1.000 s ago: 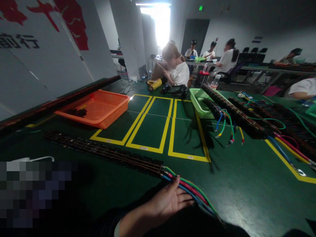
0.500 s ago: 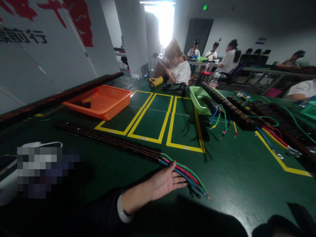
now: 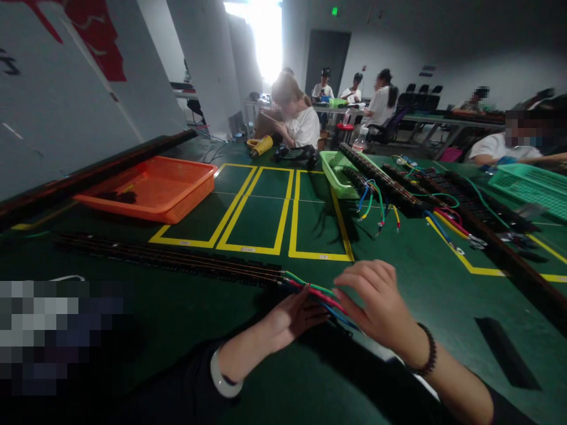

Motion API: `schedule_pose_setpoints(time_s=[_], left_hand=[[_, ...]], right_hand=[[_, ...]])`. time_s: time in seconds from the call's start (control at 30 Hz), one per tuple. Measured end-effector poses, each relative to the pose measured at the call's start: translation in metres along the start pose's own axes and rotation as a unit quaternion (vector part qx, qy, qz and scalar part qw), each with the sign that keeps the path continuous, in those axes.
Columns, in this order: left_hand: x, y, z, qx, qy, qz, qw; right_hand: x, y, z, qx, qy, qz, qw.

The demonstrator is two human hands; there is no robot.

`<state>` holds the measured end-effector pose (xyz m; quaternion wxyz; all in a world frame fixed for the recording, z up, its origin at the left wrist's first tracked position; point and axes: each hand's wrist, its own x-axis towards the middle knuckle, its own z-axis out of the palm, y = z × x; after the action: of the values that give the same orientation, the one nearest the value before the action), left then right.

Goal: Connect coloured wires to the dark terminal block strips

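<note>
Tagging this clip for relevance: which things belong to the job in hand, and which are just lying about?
Seemingly in the job:
coloured cables
left hand, on them
right hand, close by
long dark strip they run from

Apparently just lying about:
orange basket
yellow tool
clear bottle
black flat piece

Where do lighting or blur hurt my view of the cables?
Head view: the red, green and blue cables show their colours, but the right hand blocks part of them; head view: the long black strip is dim, its detail soft; head view: the bright opening behind is blown out; head view: pixelation masks the lower left.
</note>
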<state>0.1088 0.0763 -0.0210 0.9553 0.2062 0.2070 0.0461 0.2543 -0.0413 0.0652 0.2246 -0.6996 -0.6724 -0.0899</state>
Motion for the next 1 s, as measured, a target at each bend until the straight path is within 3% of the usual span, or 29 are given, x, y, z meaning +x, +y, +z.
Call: schedule_pose_setpoints(time_s=[0.07, 0.17, 0.23, 0.37, 0.57, 0.83, 1.0], left_hand=[[-0.003, 0.001, 0.004, 0.008, 0.014, 0.009, 1.000], [-0.005, 0.001, 0.009, 0.022, 0.026, 0.013, 0.999], [-0.005, 0.001, 0.009, 0.026, 0.031, 0.019, 0.999], [-0.003, -0.001, 0.009, 0.026, 0.033, 0.031, 0.999], [-0.001, -0.003, 0.014, 0.030, 0.062, 0.058, 0.996], [0.001, -0.005, 0.010, 0.037, 0.066, 0.060, 0.995], [0.003, 0.005, 0.010, 0.017, 0.089, 0.068, 0.993]], right_hand=[[0.000, 0.008, 0.009, 0.035, -0.082, 0.055, 0.995], [-0.004, 0.022, 0.025, 0.127, -0.256, 0.134, 0.949], [-0.006, 0.028, 0.030, 0.168, -0.304, 0.159, 0.924], [-0.002, 0.032, 0.029, 0.178, -0.285, 0.174, 0.926], [0.022, 0.047, 0.031, 0.034, -0.215, 0.138, 0.966], [0.067, 0.069, 0.061, -0.075, -0.200, 0.097, 0.972], [0.069, 0.069, 0.069, -0.068, -0.208, 0.086, 0.972]])
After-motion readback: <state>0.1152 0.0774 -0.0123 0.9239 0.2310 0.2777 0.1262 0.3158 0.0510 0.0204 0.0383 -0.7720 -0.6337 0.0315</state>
